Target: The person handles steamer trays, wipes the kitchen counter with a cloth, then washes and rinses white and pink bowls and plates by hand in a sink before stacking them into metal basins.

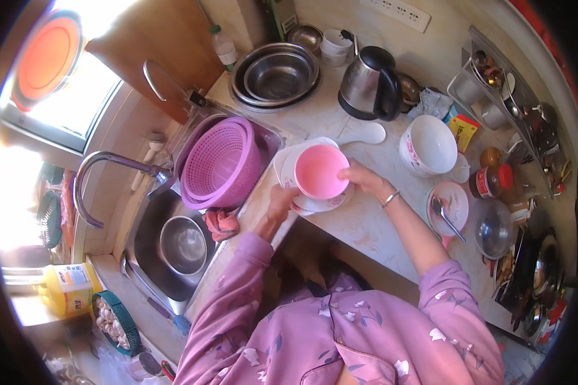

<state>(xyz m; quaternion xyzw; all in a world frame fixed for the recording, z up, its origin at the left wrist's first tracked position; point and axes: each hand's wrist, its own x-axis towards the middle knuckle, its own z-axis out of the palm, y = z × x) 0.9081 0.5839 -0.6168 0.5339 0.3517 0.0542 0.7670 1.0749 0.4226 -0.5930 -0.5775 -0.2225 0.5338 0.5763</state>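
Observation:
A pink bowl [321, 172] sits over a stack of white floral plates and dishes [334, 203] at the inner corner of the counter. My right hand [363, 177] grips the bowl's right rim, thumb on the edge and fingers hidden behind it. At the lower left, my left hand [283, 203] holds the side of the stack, its fingertips partly hidden by the dishes. Just behind the bowl lies a white spoon [372, 134]. I cannot tell whether the stack is lifted off the counter.
Left is a steel sink [147, 240] with a metal bowl [183, 245], purple colanders [216, 163] and a curved faucet [111, 156]. Steel basins [279, 79] and an electric kettle [368, 84] stand behind. A white bowl [428, 144] and a pink dish with a spoon [455, 197] are right.

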